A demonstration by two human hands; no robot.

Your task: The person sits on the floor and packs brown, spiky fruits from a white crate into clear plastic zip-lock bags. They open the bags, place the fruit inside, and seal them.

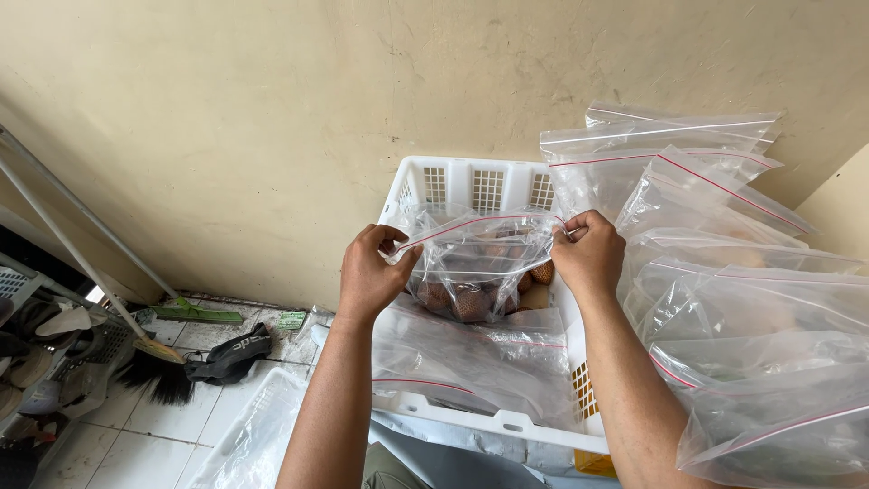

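Here, from the head camera, I see both of my hands raised over a white slotted crate (471, 186) that stands against a beige wall (272, 109). My left hand (369, 272) pinches the left end of a clear zip bag (475, 263) at its red seal strip, thumb and fingers clenched on the plastic. My right hand (590, 254) pinches the right end of the same strip, its grip likewise closed on the bag. The bag hangs between them, above the far half of the crate, and holds several brown scaly fruits (471, 303) that sag to its bottom.

As I judge it, the filling of this bag is finished and the sealing is in hand: the strip is stretched straight between my hands, but I cannot tell whether it is pressed closed along its whole length. Below it, in the near half of the crate, lie further clear bags (471, 362), flat, with nothing I can make out inside. To the right, a pile of clear bags (724, 272) with red strips leans at the crate's right edge; pale shapes show through some, too blurred to name.

At the left, on the tiled floor (136, 435), lie a dark brush (167, 380), a black strap (231, 353) and a green-handled tool (195, 312), well apart from the crate.
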